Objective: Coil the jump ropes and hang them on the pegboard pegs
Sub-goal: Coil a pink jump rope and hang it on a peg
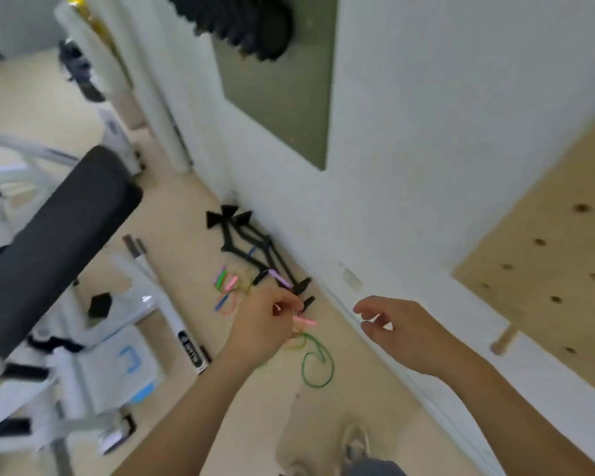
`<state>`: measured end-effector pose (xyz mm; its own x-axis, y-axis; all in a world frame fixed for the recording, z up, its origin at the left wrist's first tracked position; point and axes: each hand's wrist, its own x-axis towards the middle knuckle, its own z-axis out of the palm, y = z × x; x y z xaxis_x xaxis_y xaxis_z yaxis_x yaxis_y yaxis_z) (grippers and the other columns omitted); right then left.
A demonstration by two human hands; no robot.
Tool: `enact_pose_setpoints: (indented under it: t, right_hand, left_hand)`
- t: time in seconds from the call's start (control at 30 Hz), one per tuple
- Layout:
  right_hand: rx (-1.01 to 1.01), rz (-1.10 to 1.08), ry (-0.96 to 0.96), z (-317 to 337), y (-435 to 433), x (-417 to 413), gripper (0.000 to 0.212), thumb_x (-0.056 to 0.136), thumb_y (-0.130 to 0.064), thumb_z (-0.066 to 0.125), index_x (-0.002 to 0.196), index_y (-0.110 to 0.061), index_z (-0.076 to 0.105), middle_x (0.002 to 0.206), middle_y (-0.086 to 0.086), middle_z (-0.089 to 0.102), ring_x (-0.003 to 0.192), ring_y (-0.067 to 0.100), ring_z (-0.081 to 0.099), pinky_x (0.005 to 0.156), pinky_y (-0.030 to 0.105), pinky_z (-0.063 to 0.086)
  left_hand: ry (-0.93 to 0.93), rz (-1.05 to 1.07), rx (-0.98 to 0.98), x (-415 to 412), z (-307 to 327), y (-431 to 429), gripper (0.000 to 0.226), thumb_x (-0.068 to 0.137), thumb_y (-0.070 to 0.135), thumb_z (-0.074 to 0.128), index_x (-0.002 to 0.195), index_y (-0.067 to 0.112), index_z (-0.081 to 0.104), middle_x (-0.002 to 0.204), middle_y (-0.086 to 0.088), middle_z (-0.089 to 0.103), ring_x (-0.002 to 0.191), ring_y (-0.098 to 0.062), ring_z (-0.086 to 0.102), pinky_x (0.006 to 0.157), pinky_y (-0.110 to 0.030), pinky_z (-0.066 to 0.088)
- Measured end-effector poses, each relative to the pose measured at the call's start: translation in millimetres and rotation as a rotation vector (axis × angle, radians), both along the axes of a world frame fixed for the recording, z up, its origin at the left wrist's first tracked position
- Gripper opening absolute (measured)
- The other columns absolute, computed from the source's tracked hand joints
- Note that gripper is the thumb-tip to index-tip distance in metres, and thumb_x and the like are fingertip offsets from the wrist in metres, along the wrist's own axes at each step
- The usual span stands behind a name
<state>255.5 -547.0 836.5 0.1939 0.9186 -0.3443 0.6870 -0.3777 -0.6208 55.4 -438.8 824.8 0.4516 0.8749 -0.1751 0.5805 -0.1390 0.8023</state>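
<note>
Far over on the left a long black padded bench [59, 242] sits above a white metal frame [83, 369], all of it blurred. On the pale floor to its right, near the wall, lies a small heap of jump ropes with green, pink and blue handles [225, 286], thin cords tangled round them. Just right of that heap a black folding metal frame [251, 249] lies flat along the foot of the white wall. The left hand [265, 324] hangs over the near end of that frame, fingers curled tight round a bunch of rope. A pink plastic handle [304, 320] pokes out to the right of the knuckles, and a lilac handle [280, 278] sticks out on the far side. A thin green cord [318, 365] hangs below the fist in loose loops. How many ropes are in that fist I cannot tell. The right hand [402, 331] hovers just to the right, apart from the ropes, fingers loosely bent, thumb and forefinger parted, holding nothing. Farther right the pale plywood pegboard [547, 269] is on the wall, with a round wooden peg [504, 341] jutting from its lower left edge.
</note>
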Motion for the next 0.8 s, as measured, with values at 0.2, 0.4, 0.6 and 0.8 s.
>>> enact_pose_setpoints:
  t: [0.2,0.4,0.6,0.8]
  right_hand:
    - [-0.107,0.044,0.050,-110.9,111.8,-34.2,0.043,0.095,-0.017,0.056,0.136,-0.023,0.047,0.135,0.000,0.053,0.118,0.019,0.053,0.095,0.028,0.042]
    - [-0.253,0.106,0.150,-266.2,227.0,-54.2,0.058,0.092,-0.012,0.053,0.146,-0.025,0.034,0.143,0.000,0.046,0.114,0.021,0.053,0.084,0.023,0.037]
    - [-0.412,0.101,0.221,-455.4,300.9,-73.5,0.063,0.093,-0.012,0.052,0.148,-0.032,0.027,0.135,-0.008,0.042,0.112,0.018,0.054,0.084,0.025,0.044]
    - [-0.477,0.071,0.229,-639.0,351.8,-91.4,0.065,0.089,-0.008,0.056,0.147,-0.024,0.032,0.117,0.000,0.053,0.092,0.013,0.050,0.073,0.026,0.044]
  left_hand:
    - [0.277,0.180,-0.213,-71.0,-119.2,80.7,0.029,0.091,0.006,0.047,0.092,0.022,0.071,0.093,0.007,0.066,0.089,-0.012,0.058,0.077,-0.020,0.042]
    - [0.397,0.264,-0.275,-95.1,-254.8,168.3,0.027,0.095,0.016,0.045,0.110,0.026,0.065,0.103,0.006,0.068,0.091,-0.015,0.063,0.084,-0.027,0.050]
    - [0.437,0.139,-0.322,-90.0,-443.4,229.4,0.037,0.094,0.009,0.043,0.127,0.019,0.058,0.129,0.001,0.059,0.118,-0.015,0.053,0.097,-0.020,0.035]
    - [0.496,-0.102,-0.305,-80.9,-635.4,292.0,0.052,0.090,0.012,0.047,0.141,0.020,0.041,0.147,-0.001,0.040,0.132,-0.026,0.039,0.107,-0.031,0.032]
